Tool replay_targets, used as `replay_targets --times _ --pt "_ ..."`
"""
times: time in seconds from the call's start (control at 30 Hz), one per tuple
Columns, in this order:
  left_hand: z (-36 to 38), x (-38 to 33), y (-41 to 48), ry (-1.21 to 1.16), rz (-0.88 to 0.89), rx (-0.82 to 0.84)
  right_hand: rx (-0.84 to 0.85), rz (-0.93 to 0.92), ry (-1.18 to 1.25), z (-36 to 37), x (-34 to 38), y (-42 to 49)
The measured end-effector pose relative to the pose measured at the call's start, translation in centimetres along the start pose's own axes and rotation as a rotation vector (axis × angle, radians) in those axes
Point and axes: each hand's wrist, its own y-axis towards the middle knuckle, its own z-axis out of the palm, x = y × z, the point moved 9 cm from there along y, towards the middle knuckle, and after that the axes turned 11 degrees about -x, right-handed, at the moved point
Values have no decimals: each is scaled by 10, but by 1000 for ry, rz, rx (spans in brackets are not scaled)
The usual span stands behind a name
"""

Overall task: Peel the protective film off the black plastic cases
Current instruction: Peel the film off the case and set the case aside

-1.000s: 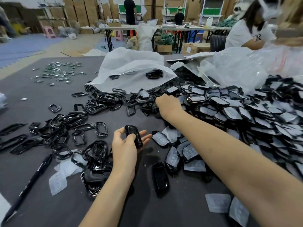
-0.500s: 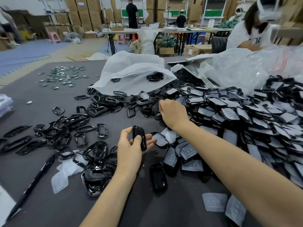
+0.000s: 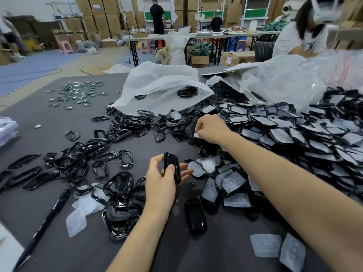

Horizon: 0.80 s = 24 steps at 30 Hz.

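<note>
Glossy black plastic case, gripped on edge in left hand over the grey bench's near middle. Right hand pinching a whitish film scrap by the film-covered heap. Peel apparently done; next, drop scrap, park case, grab another.

The left hand, right hand and both forearms are bare.

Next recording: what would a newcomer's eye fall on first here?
The big pile of film-covered cases filling the right side strikes first. At centre, the left hand holds one black case while the right hand pinches a scrap of film at the pile's edge. Black frames lie scattered on the left.
</note>
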Motion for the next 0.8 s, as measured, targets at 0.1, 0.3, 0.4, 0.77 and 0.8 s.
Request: replay_targets --times 0.1,0.3,0.4,0.77,0.8 --pt "0 0 0 -7 -3 -2 24 -5 -19 0 -3 5" --pt "-1 -6 -2 32 67 21 57 6 -162 16 -10 6" --pt "1 -8 -4 77 96 41 46 -17 -213 18 -10 8" --pt "2 -11 -6 55 69 31 34 24 705 -36 15 -60" --pt "5 -11 -8 13 49 65 58 40 782 -36 14 -76"
